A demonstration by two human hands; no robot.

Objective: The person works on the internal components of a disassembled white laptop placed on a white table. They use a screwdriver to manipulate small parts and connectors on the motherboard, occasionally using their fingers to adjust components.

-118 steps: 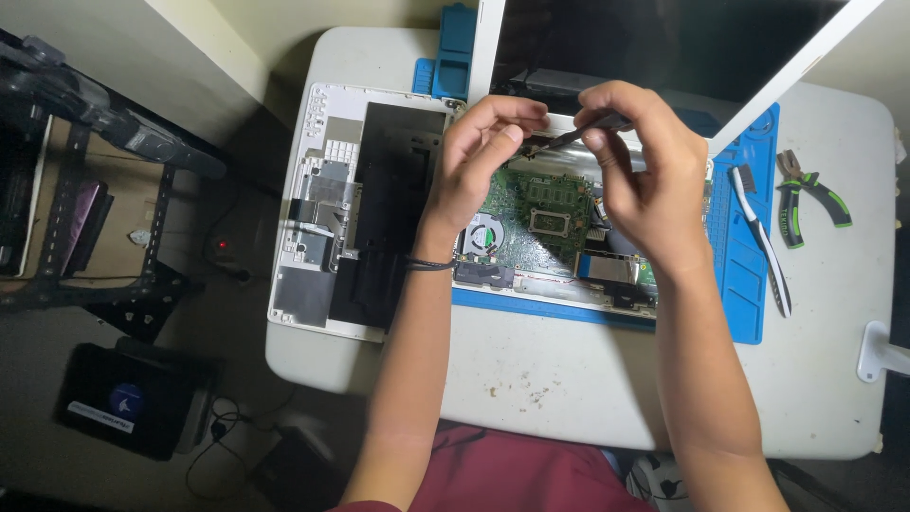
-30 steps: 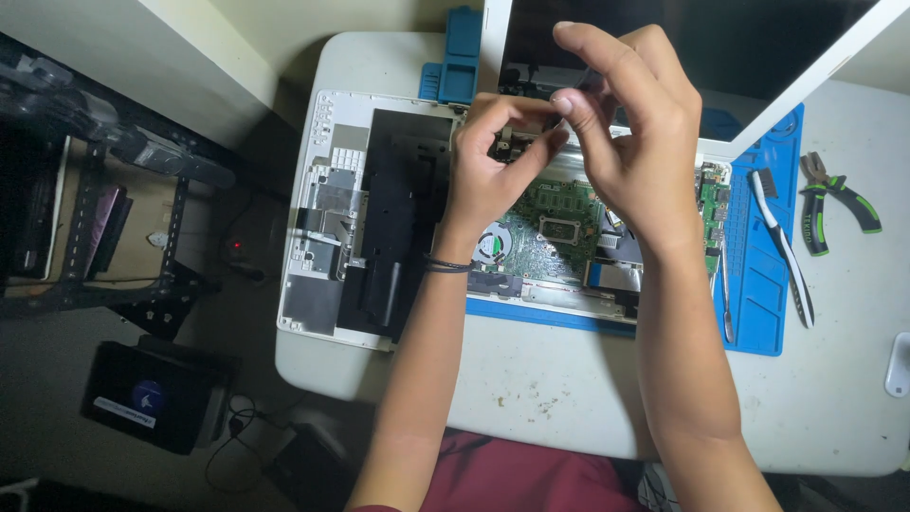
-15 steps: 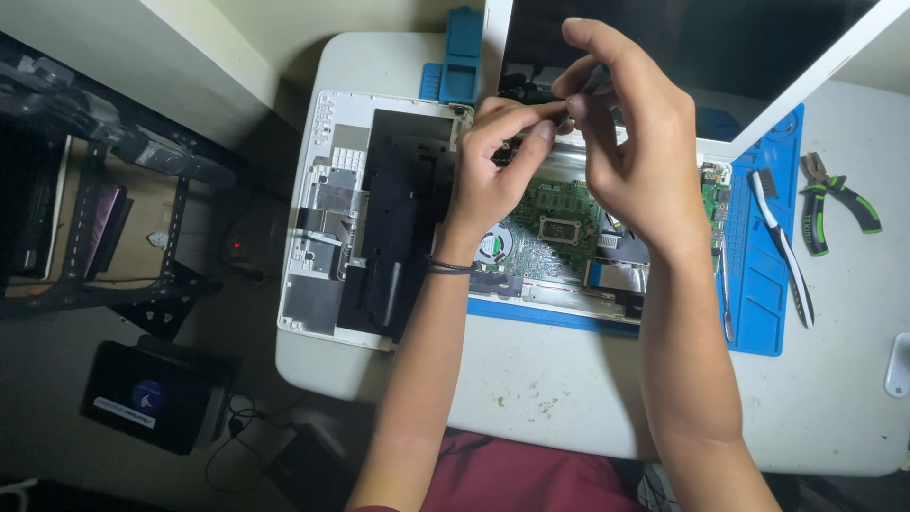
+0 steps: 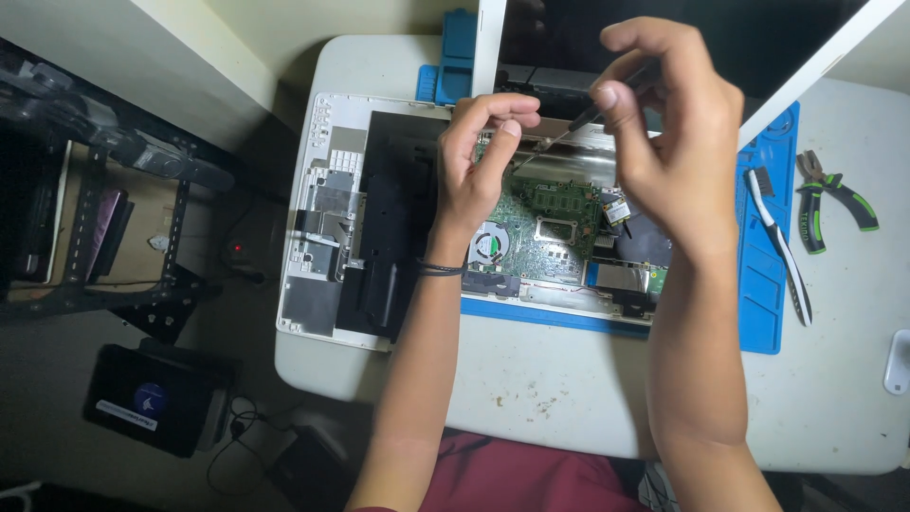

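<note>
Near edge of the white worktop (image 4: 531,398): bare, a few crumbs of debris. On it a blue mat (image 4: 758,313) carries an opened laptop base (image 4: 322,284), white shell, black panel at left.

Middle: green circuit board (image 4: 555,223) exposed, round fan (image 4: 491,243) at its near left. Off to the right, a slim brush-like tool (image 4: 779,248) lies on the mat and green-handled pliers (image 4: 834,201) on the worktop, both well apart from the hands.

Far: left hand (image 4: 479,161) is curled, thumb and forefinger pinched close near the board's far edge; whether it grips a small part I cannot tell. Right hand (image 4: 673,133) is closed around a thin screwdriver (image 4: 569,128), fingers wrapped on the shaft's upper end, tip slanting down-left toward the left fingertips. The tilted-up screen (image 4: 682,38) stands just behind.

Doing this well, as I judge it: keep the driver in line with the fastener, let the left fingers steady the tip, press lightly, keep the shaft off nearby board components.

Against the frame half a second ago: right hand sits slightly further right and the driver shaft shows more plainly; left hand holds much the same pinch. Tools at right unmoved.
</note>
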